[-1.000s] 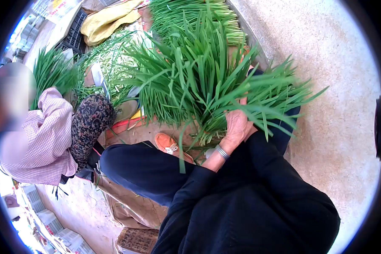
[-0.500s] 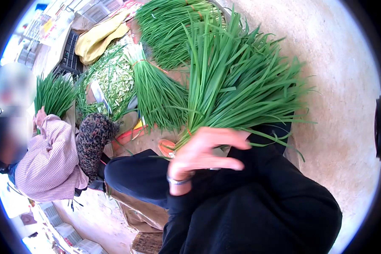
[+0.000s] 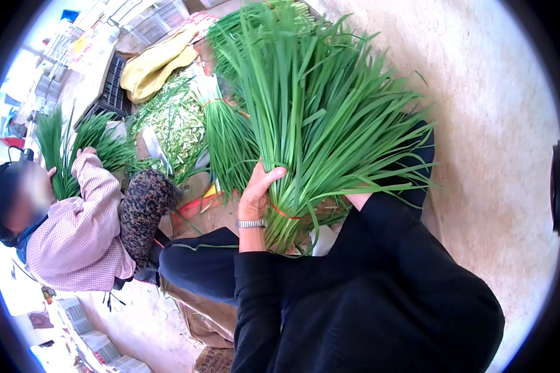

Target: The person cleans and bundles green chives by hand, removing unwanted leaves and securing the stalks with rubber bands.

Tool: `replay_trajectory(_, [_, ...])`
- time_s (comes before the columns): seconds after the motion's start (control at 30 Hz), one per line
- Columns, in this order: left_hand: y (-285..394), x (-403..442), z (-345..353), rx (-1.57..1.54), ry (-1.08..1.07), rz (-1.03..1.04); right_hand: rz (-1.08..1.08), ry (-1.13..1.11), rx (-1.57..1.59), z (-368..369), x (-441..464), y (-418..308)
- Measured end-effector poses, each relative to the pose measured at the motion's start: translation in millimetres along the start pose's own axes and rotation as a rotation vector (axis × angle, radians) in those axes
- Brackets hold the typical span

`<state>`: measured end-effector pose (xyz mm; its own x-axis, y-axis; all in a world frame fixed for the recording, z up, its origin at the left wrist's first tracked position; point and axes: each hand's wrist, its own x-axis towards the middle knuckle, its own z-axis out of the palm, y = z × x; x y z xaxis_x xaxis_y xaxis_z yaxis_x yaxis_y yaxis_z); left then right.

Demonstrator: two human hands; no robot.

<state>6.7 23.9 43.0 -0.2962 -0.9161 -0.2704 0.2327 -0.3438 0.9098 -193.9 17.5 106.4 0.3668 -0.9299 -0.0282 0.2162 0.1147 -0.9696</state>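
Note:
A large bunch of long green leaves (image 3: 317, 118) fans out over my lap, its stalk ends toward me. An orange band (image 3: 284, 212) circles it low on the stalks. My left hand (image 3: 259, 186), with a metal watch band on the wrist, grips the bunch's left side just above the orange band, thumb across the leaves. My right hand (image 3: 358, 194) is at the bunch's right side; its fingers are hidden beneath the leaves. Left of the bunch lies a smaller banded bunch (image 3: 227, 140).
A co-worker in a checked shirt (image 3: 81, 236) sits at the left, both hands on green leaves (image 3: 102, 140). Cut stalk pieces (image 3: 179, 124), a blade (image 3: 154, 146), a yellow sack (image 3: 158, 65) and a black crate (image 3: 113, 87) lie beyond. More leaves are stacked behind the large bunch.
My left hand, open and blurred over the stalks half a second ago, now grips the bunch. The bunch has swung left and stands more upright. The co-worker's hands have moved among their leaves.

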Motion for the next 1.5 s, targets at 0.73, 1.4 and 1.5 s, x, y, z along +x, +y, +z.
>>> replay_trajectory(0.73, [-66, 29, -24, -0.348, 0.402, 0.283, -0.022, 0.206, -0.121, -38, 83, -100])
replay_trajectory(1.4, [-68, 18, -28, -0.404, 0.523, 0.247, -0.721, -0.064, -1.647, -11, 98, 4])
replay_trajectory(1.5, [-64, 17, -30, -0.442, 0.551, 0.233, -0.684, -0.009, -1.657, -24, 100, 5])
